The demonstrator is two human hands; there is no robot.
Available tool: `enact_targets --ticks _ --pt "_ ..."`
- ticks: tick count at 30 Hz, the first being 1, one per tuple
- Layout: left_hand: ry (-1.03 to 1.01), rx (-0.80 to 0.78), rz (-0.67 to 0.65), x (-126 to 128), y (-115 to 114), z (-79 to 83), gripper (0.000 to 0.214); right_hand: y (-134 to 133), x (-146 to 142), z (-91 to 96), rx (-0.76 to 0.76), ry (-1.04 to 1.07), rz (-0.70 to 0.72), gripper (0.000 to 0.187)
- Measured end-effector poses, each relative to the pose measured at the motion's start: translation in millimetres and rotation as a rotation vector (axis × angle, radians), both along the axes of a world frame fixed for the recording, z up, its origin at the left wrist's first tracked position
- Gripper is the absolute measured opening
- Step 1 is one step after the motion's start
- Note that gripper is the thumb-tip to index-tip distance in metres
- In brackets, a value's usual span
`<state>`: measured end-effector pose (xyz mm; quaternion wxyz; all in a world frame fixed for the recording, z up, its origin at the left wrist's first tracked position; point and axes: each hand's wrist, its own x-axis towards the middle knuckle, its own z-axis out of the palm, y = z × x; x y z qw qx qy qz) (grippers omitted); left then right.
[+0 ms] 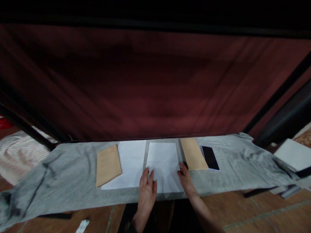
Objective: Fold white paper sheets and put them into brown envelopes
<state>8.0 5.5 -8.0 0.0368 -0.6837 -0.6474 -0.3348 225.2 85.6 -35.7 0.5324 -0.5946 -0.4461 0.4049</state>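
Observation:
A white sheet of paper [162,158] lies flat on the grey cloth in front of me. My left hand [147,187] rests at its left edge, fingers stretched out and slightly apart. At the sheet's right edge is my right hand [186,179], its thumb and fingers apart and touching the border. Left of the sheet, a second white paper [132,165] is spread out, partly covered by a brown envelope [108,165]. Another brown envelope [193,153] lies just beyond my right hand.
A dark-screened phone [210,158] lies beside the right envelope. The grey cloth [73,181] covers a long, narrow surface. Behind it rises a dark red panel [155,87] with black bars. Striped fabric [20,155] is at left, and a white box-like object [293,155] at right.

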Motion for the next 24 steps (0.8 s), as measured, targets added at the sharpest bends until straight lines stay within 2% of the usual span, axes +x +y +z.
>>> enact_targets --ticks 6,11,14,18,21,24 --pt "0.142 -0.073 -0.116 18.1 10.2 -1.6 0.050 -2.8 -1.2 0.8 0.096 -0.128 -0.010 0.039" --pt "0.256 -0.109 -0.107 25.5 5.4 -9.5 0.047 -18.7 1.6 18.1 0.337 -0.533 0.020 0.044" --pt "0.266 -0.095 -0.077 28.2 8.6 -8.5 0.045 -24.3 -12.8 29.2 0.413 -0.675 0.139 0.045" --pt "0.242 -0.088 -0.093 28.8 36.2 2.8 0.047 -21.2 -40.3 38.2 0.406 -0.855 0.316 0.046" --pt "0.257 -0.115 -0.142 27.5 62.1 7.9 0.049 -15.2 -49.1 38.2 0.385 -1.003 0.328 0.046" --pt "0.268 -0.167 -0.134 26.4 75.3 4.5 0.051 -11.9 -46.7 32.2 0.382 -1.113 0.280 0.044"
